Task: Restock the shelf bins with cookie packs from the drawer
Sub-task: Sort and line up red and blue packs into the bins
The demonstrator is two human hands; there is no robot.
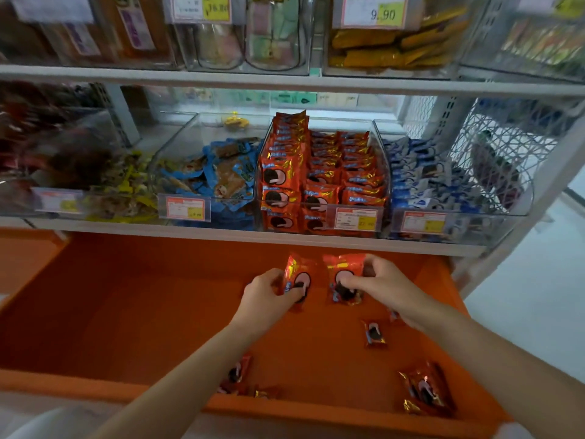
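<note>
- Nearest, in the open orange drawer (95,312), loose red cookie packs are scattered on the floor. A corner pack (424,389) lies at the front right, a front pack (237,373) lies by the front edge under the left forearm, and a middle pack (375,334) lies further in.
- Further in, the left hand (269,293) is placed over a left-held pack (299,274). Its grip is pinched on the lower end of that pack, which is tipped up on edge.
- Just beside it, the right hand (380,280) is closed on a right-held pack (343,280). The thumb is laid across the pack's face and the fingers are curled over its top right corner.
- Both held packs are low over the rear of the drawer. Whether they are clear of its floor cannot be told.
- The step in hand is judged to be the pick-up, one pack per hand, with delivery not yet begun.
- Above the drawer, the shelf (221,234) carries a row of clear bins.
- The matching red-pack bin (383,160) stands directly behind the hands. It is already stacked high, with the left column rising above the rim.
- Next, both packs would need to be lifted over the shelf lip and set upright into the lower right-hand rows.
- Care is called for so that the tall left column is not toppled.
</note>
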